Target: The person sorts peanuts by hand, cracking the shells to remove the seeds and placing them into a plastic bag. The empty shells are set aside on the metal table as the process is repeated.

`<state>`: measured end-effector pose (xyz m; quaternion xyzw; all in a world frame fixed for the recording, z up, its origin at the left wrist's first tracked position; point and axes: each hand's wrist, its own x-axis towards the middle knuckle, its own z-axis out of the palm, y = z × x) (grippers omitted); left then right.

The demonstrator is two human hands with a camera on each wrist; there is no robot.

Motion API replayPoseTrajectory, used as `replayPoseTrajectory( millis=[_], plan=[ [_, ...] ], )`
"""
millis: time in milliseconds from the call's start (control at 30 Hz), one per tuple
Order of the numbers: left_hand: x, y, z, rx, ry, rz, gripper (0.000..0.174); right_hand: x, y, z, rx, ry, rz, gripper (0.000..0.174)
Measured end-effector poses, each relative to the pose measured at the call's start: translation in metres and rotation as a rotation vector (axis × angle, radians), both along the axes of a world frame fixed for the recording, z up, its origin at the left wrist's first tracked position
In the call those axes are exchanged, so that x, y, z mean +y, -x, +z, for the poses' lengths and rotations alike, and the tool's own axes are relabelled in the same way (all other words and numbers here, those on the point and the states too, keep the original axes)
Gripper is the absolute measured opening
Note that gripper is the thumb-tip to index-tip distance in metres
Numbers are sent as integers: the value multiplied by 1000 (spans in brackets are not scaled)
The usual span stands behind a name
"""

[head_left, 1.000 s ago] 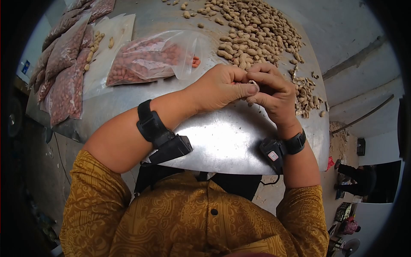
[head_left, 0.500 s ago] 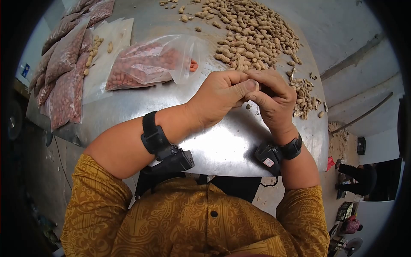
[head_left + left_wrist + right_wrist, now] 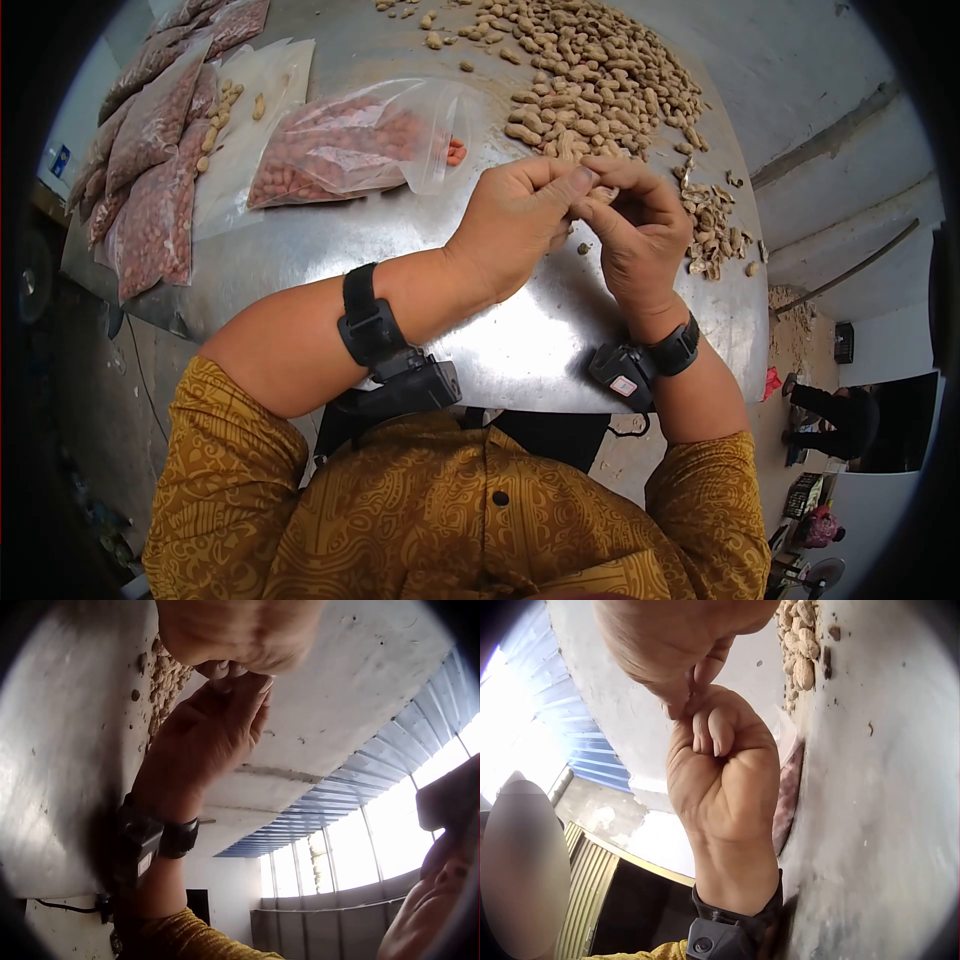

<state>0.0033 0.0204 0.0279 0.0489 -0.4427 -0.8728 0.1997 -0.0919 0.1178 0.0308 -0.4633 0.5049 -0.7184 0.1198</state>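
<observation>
Thumbs and fingertips of the left hand and right hand meet above the metal table, pinching a small pale peanut between them, mostly covered by fingers. Behind them lies a heap of unshelled peanuts. Broken shells lie beyond the right hand. In the left wrist view, the left hand hides much of the contact with the right hand. The right wrist view shows the left hand's lower fingers curled, beneath the right hand.
An open clear bag of reddish kernels lies left of the hands, some kernels at its mouth. Filled bags are stacked at the table's left edge beside flat empty bags with several peanuts. A small dark crumb lies below the hands.
The joined hands have shifted slightly and the fingers have changed their hold; a pale piece now shows between them. The dark crumb below the hands has come into sight since the earliest frame.
</observation>
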Motion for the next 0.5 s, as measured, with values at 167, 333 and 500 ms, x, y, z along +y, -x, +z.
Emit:
replayPoseTrajectory(
  millis=[167,333,500],
  plan=[
    [0,1,2,-21,-15,-2,22,-1,7,-2,9,23,36,23],
    [-6,0,-6,-9,-119,-53,26,3,12,-2,-223,-59,161,25],
    [-8,3,-10,-67,-400,-143,23,5,16,5,372,-143,0,29]
  ],
)
